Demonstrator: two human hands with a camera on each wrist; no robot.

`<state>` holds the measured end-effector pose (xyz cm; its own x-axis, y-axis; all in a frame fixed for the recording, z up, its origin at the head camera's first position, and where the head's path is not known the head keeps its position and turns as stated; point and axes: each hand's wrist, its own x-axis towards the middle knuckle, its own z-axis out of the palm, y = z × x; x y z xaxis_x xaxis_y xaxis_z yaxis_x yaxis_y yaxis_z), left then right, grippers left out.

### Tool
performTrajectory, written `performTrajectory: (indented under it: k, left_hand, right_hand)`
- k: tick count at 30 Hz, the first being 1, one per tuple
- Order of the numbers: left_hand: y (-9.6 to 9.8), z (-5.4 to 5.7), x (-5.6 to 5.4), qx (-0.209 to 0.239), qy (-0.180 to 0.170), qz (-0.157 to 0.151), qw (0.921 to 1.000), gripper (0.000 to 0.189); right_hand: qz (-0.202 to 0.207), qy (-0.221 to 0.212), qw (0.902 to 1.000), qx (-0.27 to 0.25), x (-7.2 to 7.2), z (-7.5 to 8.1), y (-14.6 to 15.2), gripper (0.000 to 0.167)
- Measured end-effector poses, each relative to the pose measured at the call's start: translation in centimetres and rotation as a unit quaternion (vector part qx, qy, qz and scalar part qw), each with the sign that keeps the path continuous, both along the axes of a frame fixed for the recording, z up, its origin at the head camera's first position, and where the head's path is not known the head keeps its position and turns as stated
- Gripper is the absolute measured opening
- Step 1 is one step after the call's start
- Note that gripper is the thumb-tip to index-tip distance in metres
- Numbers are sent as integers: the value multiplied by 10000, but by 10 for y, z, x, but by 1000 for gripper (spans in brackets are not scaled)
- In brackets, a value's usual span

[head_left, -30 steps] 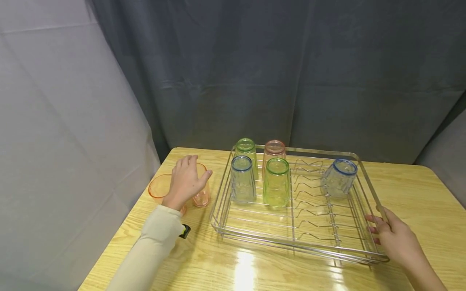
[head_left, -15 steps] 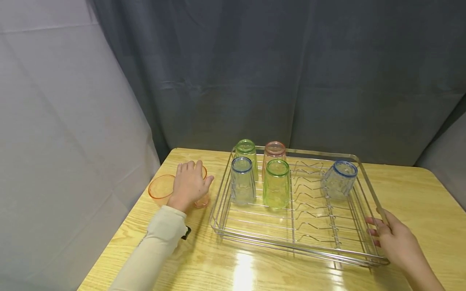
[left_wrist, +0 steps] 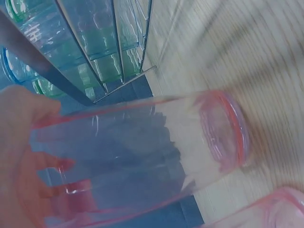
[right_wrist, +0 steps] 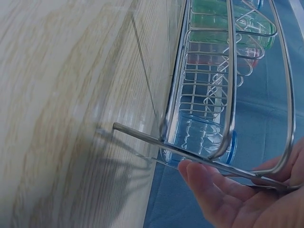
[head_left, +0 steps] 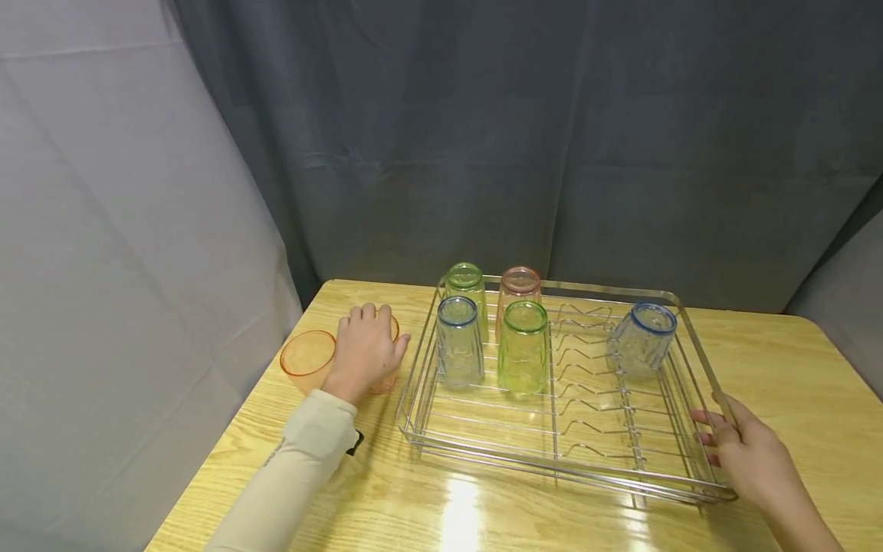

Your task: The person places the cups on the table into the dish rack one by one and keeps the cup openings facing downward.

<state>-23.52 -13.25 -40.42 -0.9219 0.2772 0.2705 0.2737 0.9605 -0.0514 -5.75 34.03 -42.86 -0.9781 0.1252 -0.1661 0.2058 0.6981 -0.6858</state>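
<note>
My left hand (head_left: 366, 349) grips an orange-tinted drinking glass (head_left: 388, 382) near its upper rim. In the left wrist view, the fingers show through the clear wall of the glass (left_wrist: 128, 156), whose base points toward the wood table. Just left of that hand, another orange glass (head_left: 307, 360) stands with its rim up. My right hand (head_left: 755, 452) holds the right side of a wire dish rack (head_left: 572, 466); the right wrist view shows the thumb against the lower bar. The palm of the left hand is hidden.
Several glasses stand upside down in the rack: green (head_left: 466, 295), pink (head_left: 520, 287), blue (head_left: 459, 345) and yellow-green (head_left: 524, 353) at left. A tilted blue-rimmed glass (head_left: 641, 341) sits at right. A dark curtain (head_left: 441, 153) hangs behind the wood table (head_left: 386, 498).
My left hand has moved slightly right and down onto the right-hand orange glass and closed around its top. My right hand stays on the rack.
</note>
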Motion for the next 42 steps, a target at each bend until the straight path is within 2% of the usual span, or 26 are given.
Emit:
performTrajectory:
  k: [6,10,19,24,32,39,42]
  left_hand:
    - [5,-2,-2,-94,-81,25,9999,62]
    - [3,3,-1,-167,-68,-57,9998,63]
    - [1,14,5,-75,250,-183,9995,59]
    - [-4,22,11,134,753,-227,9968,58]
    - [-20,38,26,805,1594,-438,9830,51]
    - [-26,51,43,1456,1997,-669,9667,47]
    - [-28,55,51,1727,2169,-812,9574,46]
  right_hand:
    - [0,80,10000,30,0,-1,1,57]
    - [1,130,9999,16,0,-3,1,56]
    - [-31,-23,10000,-44,1,-2,0,57]
    - [-2,-29,10000,10,0,-1,1,56]
    - [6,-10,10000,-2,-2,-3,-2,56]
    - [13,-175,9998,-85,-3,0,-1,56]
    - [14,-154,9999,-71,-3,0,0,56]
